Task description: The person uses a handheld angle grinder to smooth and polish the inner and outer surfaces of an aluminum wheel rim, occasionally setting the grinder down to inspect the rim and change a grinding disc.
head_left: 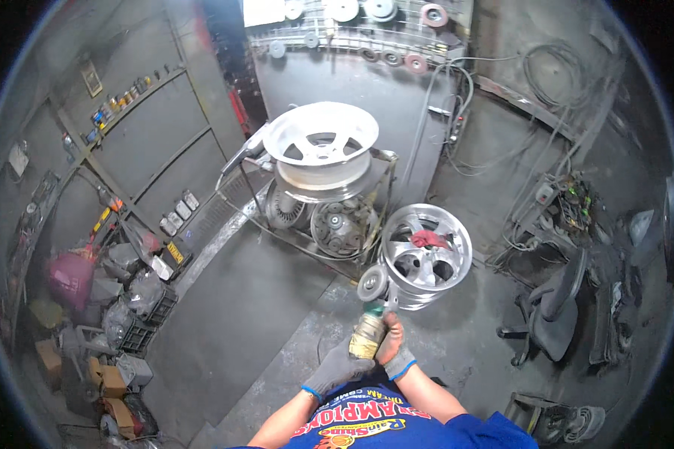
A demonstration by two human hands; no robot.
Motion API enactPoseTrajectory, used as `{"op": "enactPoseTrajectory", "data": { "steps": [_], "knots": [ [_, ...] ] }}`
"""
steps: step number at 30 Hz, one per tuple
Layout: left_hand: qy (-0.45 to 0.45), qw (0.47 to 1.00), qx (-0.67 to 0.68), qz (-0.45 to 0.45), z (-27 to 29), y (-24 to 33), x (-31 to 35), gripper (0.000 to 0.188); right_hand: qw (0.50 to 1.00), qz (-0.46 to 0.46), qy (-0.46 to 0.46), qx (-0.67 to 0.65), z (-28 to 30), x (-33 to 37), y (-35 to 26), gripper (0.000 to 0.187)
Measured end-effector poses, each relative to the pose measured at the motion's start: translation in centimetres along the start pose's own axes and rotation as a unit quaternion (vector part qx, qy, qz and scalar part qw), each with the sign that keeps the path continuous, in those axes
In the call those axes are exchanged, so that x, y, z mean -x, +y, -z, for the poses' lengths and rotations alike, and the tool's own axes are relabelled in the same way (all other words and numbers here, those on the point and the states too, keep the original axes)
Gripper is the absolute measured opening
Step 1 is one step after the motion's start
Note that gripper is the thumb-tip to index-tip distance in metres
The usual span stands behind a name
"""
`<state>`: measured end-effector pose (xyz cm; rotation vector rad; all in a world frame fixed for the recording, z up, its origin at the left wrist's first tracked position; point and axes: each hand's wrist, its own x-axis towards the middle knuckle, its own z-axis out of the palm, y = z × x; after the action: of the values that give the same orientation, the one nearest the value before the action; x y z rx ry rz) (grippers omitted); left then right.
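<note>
Held in front of my body is an angle grinder (370,329) with a yellowish wrapped body, a green section near the head and a round grey disc (373,283) at its far end. My left hand (338,367), in a grey glove with a blue cuff, is closed around the rear of the body. On the other side my right hand (394,346), in a similar glove, is closed against the grinder close to its head. A narrow grey metal piece (392,298) rises above the right fingers; its kind is unclear. Just beyond the disc stands a shiny wheel rim (463,258) with a red cloth (429,239) on it.
A pale wheel rim (329,176) lies face up on a metal frame stand (284,241) ahead. Behind it, discs hang on a grey panel (352,78). An office chair (558,314) and cables are at right; crates (138,329), bags and boxes crowd the left.
</note>
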<state>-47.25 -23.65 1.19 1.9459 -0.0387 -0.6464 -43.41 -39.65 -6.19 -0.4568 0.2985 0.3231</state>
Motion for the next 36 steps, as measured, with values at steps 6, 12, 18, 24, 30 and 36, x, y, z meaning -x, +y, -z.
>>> {"op": "enactPoseTrajectory", "data": {
  "steps": [6,12,18,24,30,36],
  "knots": [
    [0.007,0.991,0.135,-0.022,6.6,-4.3,-3.3,0.065,0.999,-0.031,0.031,0.013,-6.0,-6.3,3.2,0.058],
    [-0.039,0.995,0.086,-0.02,18.7,-1.0,-6.4,0.058,0.983,-0.163,-0.088,0.008,-5.6,-12.7,7.1,0.056],
    [-0.165,0.963,0.205,-0.049,26.1,-3.1,-9.6,0.059,0.963,-0.164,-0.207,-0.057,-15.3,-16.8,8.4,0.079],
    [-0.242,0.96,0.142,-0.016,33.3,-4.1,-14.3,0.073,0.993,-0.011,-0.07,0.089,-19.3,-21.4,11.1,0.063],
    [-0.156,0.972,-0.152,-0.084,38.2,-5.7,-16.5,0.082,0.989,0.075,0.095,0.088,-22.7,-25.8,15.6,0.046],
    [-0.376,0.909,0.135,-0.123,43.1,-8.5,-19.2,0.045,0.885,0.184,0.281,0.323,-31.0,-27.2,18.9,0.033]
  ]
}}
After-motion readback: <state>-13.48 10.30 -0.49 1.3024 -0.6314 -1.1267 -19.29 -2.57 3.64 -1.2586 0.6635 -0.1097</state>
